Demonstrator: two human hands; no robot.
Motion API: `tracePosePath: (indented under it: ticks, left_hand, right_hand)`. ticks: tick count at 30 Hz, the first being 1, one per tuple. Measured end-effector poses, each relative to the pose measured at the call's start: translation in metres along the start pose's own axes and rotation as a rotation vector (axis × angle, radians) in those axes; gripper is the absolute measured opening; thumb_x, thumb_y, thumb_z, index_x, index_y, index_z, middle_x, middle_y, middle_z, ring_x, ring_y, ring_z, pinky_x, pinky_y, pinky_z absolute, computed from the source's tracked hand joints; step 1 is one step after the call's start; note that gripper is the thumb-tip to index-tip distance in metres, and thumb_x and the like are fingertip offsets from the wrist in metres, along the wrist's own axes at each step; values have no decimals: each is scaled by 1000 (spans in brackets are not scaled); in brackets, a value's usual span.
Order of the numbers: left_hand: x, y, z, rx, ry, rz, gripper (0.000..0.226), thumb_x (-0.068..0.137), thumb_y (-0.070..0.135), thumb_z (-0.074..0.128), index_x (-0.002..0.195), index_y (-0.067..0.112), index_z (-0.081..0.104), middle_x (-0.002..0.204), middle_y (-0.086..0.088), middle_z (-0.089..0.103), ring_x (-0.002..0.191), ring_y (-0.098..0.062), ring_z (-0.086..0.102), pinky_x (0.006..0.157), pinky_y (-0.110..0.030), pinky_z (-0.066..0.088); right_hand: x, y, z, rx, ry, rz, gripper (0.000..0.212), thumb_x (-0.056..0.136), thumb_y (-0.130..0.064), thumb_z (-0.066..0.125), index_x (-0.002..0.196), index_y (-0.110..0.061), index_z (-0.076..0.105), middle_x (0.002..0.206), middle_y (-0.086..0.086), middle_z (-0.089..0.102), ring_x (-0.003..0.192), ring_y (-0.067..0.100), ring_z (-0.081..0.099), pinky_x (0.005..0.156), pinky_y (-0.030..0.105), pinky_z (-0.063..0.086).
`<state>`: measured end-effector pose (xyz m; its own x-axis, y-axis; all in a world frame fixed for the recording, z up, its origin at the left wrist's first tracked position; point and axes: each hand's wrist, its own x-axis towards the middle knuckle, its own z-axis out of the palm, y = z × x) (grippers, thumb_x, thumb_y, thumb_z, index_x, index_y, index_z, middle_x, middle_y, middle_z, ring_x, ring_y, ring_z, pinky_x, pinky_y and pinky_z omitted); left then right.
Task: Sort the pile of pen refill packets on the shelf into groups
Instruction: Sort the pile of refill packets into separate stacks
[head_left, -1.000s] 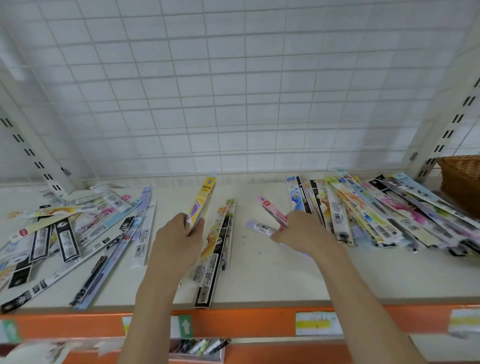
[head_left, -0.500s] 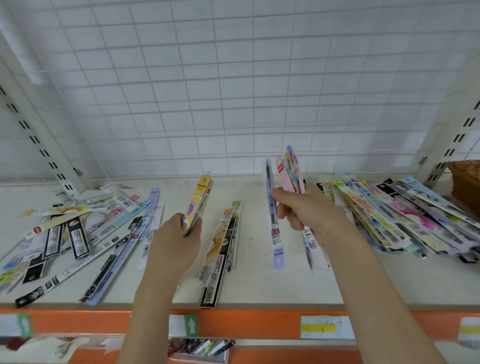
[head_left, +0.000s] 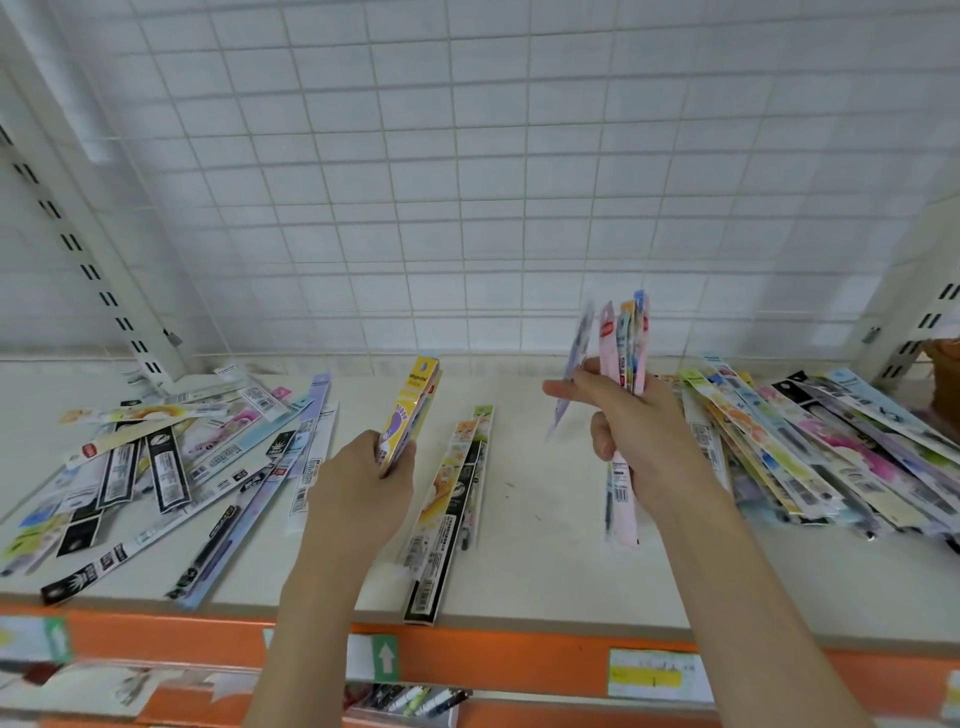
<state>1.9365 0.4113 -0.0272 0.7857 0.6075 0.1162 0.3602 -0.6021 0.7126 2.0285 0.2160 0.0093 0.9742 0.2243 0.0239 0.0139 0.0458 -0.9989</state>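
My left hand (head_left: 363, 483) grips a small stack of yellow refill packets (head_left: 410, 405), tilted upward over the shelf (head_left: 545, 551). My right hand (head_left: 634, 431) holds a fanned bunch of pink and blue packets (head_left: 626, 343) upright, with one lilac packet (head_left: 571, 374) pinched apart at its left. A loose pile of packets (head_left: 171, 467) lies on the shelf's left side. Another overlapping pile (head_left: 831, 452) covers the right side. A short row of packets (head_left: 457, 499) lies between my hands.
A white wire grid (head_left: 467, 182) backs the shelf. Slotted uprights (head_left: 88, 249) stand at both sides. A wicker basket (head_left: 943, 379) sits at the far right. An orange front rail (head_left: 519, 660) with price labels runs below, with pens on the lower shelf.
My right hand picked packets up from the shelf and raised them upright, then fanned them and drew the lilac one aside. My left hand kept holding the yellow stack in about the same place.
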Motion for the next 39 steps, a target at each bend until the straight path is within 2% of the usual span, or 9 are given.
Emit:
tracePosePath:
  ticks: [5, 8, 10, 14, 21, 25, 29, 33, 39]
  left_hand:
    - [-1, 4, 2, 28, 11, -4, 38, 94, 34, 47, 61, 17, 37, 57, -1, 48, 54, -19, 48, 50, -28, 34]
    - [-1, 7, 3, 49, 0, -17, 42, 93, 40, 48, 60, 19, 34, 57, 2, 42, 54, -13, 41, 49, -25, 28]
    - [0, 7, 5, 50, -14, -24, 41, 89, 46, 53, 62, 18, 39, 60, 4, 45, 57, -11, 44, 51, -23, 31]
    - [2, 6, 6, 63, -37, -37, 32, 85, 45, 59, 74, 16, 50, 64, 4, 50, 62, -9, 48, 53, -20, 33]
    - [5, 7, 9, 126, -41, -55, 32, 87, 32, 56, 63, 18, 40, 60, 4, 45, 56, -10, 44, 50, -23, 30]
    - [6, 8, 16, 143, -48, -36, 30, 87, 37, 56, 69, 16, 47, 64, 3, 50, 64, -19, 51, 56, -27, 35]
    - [7, 6, 25, 208, -95, -44, 40, 80, 52, 62, 83, 12, 56, 77, -1, 58, 73, -23, 56, 61, -28, 39]
    - [9, 2, 32, 297, -156, -57, 36, 80, 48, 62, 82, 13, 52, 79, -4, 57, 75, -27, 57, 61, -28, 40]
    - [14, 3, 30, 415, -154, 6, 19, 93, 30, 47, 88, 11, 49, 84, -3, 49, 76, -25, 48, 65, -29, 37]
  right_hand:
    - [3, 4, 0, 0, 32, 18, 26, 92, -29, 58, 71, -14, 61, 80, -3, 76, 36, 12, 34, 39, 19, 31]
    - [5, 9, 0, -117, 54, -27, 30, 84, -23, 68, 62, -13, 49, 55, -10, 67, 69, 20, 66, 61, 23, 43]
    - [6, 12, 2, -209, 16, -57, 21, 85, -15, 65, 71, -12, 49, 45, -13, 60, 80, 13, 70, 62, 23, 44]
    - [8, 16, 5, -350, -22, -111, 14, 89, -6, 52, 103, -5, 54, 47, -21, 60, 58, 1, 60, 53, 7, 44]
    - [-1, 13, 4, -433, 82, -162, 31, 94, -32, 49, 79, -8, 61, 51, -22, 60, 59, 6, 56, 66, 29, 46]
    - [-4, 11, 3, -450, 64, -140, 42, 95, -40, 46, 78, -5, 61, 40, -18, 54, 42, 2, 49, 60, 27, 43]
    - [-2, 15, 4, -396, 62, -154, 24, 96, -31, 49, 93, -10, 59, 68, -6, 67, 61, 1, 59, 73, 34, 51]
    - [-3, 22, 3, -364, 69, -148, 13, 96, -22, 50, 94, -11, 55, 82, 8, 66, 56, -10, 59, 56, 13, 48]
    - [-7, 27, 0, -417, 136, -122, 23, 93, -32, 52, 88, -10, 54, 71, 10, 66, 55, -3, 62, 73, 40, 53]
